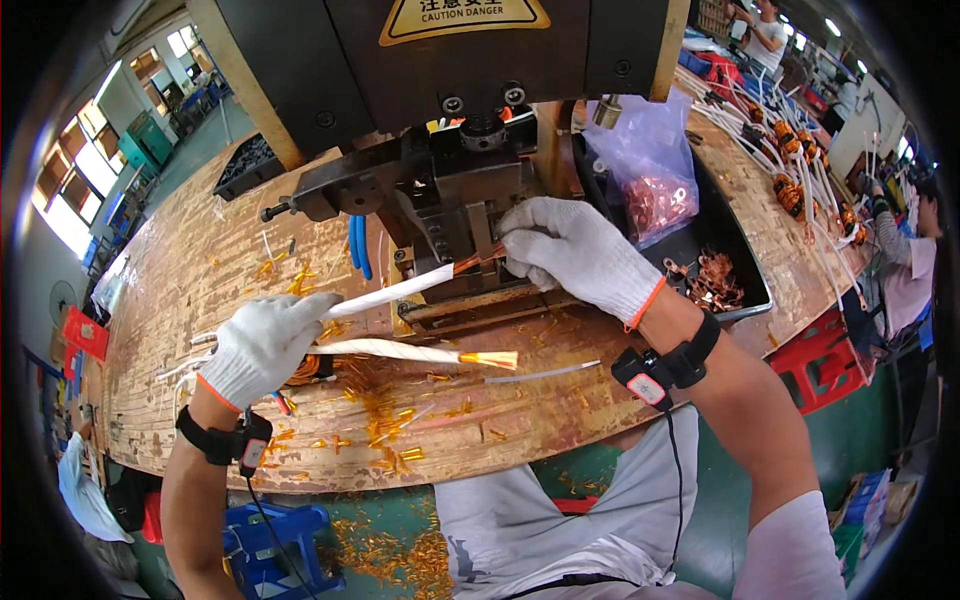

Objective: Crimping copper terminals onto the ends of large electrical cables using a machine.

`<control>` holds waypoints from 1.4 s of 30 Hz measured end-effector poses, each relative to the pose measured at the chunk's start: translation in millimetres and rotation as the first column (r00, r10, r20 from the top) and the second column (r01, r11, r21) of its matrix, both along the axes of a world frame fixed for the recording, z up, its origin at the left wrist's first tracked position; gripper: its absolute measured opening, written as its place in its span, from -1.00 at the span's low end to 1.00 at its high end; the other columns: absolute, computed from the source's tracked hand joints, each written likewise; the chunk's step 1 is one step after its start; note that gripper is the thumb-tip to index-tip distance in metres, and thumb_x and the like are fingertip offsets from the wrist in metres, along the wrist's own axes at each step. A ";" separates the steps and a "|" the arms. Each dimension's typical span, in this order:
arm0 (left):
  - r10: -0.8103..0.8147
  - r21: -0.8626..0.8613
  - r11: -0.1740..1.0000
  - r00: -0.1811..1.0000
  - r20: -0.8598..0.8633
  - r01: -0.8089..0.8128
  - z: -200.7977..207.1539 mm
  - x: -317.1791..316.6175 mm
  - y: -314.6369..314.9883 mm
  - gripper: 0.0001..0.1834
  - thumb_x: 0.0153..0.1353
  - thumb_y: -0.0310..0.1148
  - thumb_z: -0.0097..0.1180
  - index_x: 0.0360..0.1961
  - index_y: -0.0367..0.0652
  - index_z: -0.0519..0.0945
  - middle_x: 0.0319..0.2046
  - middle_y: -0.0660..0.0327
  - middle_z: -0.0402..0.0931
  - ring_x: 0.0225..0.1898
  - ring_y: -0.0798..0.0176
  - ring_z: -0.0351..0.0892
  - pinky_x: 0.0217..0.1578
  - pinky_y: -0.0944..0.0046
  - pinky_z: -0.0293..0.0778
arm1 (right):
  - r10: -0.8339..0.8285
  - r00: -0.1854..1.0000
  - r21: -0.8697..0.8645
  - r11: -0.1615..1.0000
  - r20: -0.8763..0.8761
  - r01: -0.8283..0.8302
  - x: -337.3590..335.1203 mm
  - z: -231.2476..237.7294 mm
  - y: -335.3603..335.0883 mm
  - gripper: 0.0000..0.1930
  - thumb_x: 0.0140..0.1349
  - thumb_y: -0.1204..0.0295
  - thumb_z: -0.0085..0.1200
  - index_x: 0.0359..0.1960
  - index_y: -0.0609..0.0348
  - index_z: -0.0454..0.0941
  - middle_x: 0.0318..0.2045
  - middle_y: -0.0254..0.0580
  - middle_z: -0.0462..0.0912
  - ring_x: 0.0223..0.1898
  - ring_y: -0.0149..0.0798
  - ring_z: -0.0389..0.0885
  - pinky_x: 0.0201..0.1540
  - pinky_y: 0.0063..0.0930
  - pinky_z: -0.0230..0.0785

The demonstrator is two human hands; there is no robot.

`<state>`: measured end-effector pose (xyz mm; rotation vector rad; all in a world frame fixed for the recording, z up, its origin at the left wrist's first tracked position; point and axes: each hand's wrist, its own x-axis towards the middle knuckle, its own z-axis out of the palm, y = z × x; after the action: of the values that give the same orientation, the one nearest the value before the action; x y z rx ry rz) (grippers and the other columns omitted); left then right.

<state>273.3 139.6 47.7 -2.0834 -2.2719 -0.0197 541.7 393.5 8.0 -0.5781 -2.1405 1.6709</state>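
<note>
In a white knit glove, my left hand (265, 345) is closed around a white-sleeved cable (395, 290) pointing right toward the press. Bare copper strands (468, 264) stick out of that cable's end. My right hand (575, 250), also gloved, pinches the copper end in front of the press's die area (480, 205); its fingertips hide the very tip. A second white-sleeved cable (390, 348) with an orange-yellow end lies just below the first, running out from beside my left hand. The dark metal press (460, 60) stands directly ahead.
On the right, a black tray (745, 265) holds copper terminals (710, 280) and a plastic bag (650, 170) of them. Yellow scraps (385, 420) litter the worn wooden table (160, 400). Wound coils with white leads (790, 195) lie far right. A blue stool (270, 540) is below; co-workers stand beyond.
</note>
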 end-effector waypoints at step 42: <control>0.327 0.508 0.779 0.929 0.172 -0.368 -23.0 -91.9 -84.6 -0.16 -0.25 -0.60 0.53 0.19 -0.14 0.51 0.03 0.04 0.63 0.06 -0.02 0.66 0.09 0.14 0.56 | -0.018 1.000 -0.138 0.990 -0.017 0.016 -0.1 1.1 -2.1 -0.77 0.43 0.41 0.08 -0.04 0.36 0.56 -0.43 -0.29 0.65 -0.47 -0.50 0.53 -0.42 -0.59 0.42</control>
<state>181.4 55.0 24.7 -1.3848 -2.3011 -0.6462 541.7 391.4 9.1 -0.6155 -2.0129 1.8179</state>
